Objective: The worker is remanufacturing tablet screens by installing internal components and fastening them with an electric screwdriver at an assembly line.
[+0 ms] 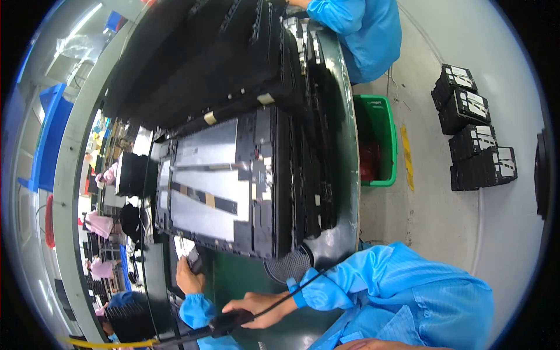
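My left hand [190, 279] reaches forward, its fingers closed at the near end of a small flat part with a white face and dark edge [186, 249]. My right hand [262, 308] is nearer to me, with its fingers curled. A black cable [309, 283] with a thick black piece [231, 322] crosses in front of it and hides its fingertips, so what it holds cannot be made out. Just beyond both hands stands a stack of black frames [265, 192] with silver plates and tan tape. A round coiled black mat or roll [290, 265] lies beside the stack's near corner.
Taller stacks of black panels [204, 64] rise behind. A green bin [392, 146] stands right of the green bench [233, 277]. Several black stacks [481, 160] sit on the floor by the right wall. A co-worker in blue [367, 41] is at the far end. A grey post [73, 192] runs along the left.
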Tool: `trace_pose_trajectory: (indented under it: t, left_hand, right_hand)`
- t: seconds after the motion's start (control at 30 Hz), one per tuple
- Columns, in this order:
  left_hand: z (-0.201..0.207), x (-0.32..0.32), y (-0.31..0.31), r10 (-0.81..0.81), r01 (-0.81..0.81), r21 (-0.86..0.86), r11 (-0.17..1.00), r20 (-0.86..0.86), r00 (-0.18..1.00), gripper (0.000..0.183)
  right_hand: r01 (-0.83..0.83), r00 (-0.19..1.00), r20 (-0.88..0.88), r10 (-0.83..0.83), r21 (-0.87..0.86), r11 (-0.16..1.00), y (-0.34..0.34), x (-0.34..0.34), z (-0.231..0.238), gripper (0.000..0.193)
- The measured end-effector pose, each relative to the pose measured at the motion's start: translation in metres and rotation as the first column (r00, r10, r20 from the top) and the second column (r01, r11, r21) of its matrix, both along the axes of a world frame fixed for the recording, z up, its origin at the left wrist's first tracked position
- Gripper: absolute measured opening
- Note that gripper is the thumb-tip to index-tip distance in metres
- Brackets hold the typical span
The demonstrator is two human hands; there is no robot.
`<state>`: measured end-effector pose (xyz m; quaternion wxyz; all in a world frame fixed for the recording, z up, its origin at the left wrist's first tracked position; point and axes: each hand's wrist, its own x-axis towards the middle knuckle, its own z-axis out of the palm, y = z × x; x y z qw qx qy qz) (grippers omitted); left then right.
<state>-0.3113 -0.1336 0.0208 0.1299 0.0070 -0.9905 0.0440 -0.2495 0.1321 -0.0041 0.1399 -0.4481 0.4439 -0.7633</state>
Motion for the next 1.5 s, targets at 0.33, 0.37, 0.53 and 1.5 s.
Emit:
trace_pose_trajectory:
  t: [0.33,0.37,0.53,1.5]
  left_hand:
    - [-0.004,0.203,0.088,-0.281,0.281,-0.015,0.960,-0.115,0.953,0.060]
    - [-0.006,0.216,0.102,-0.276,0.278,-0.008,0.961,-0.125,0.953,0.060]
    - [-0.022,0.262,0.157,-0.189,0.199,0.071,0.977,-0.132,0.973,0.055]
    - [-0.061,0.247,0.222,0.059,0.091,0.534,0.840,-0.256,0.965,0.032]
  right_hand:
    - [0.253,0.958,-0.147,-0.246,0.029,0.967,-0.005,-0.026,0.000,0.050]
    - [0.288,0.945,-0.168,-0.280,0.023,0.957,-0.008,-0.027,-0.004,0.054]
    - [-0.083,0.996,0.038,0.076,0.220,0.972,0.006,-0.036,0.015,0.034]
    - [0.226,0.973,-0.062,-0.224,0.038,0.973,0.031,-0.071,0.021,0.035]
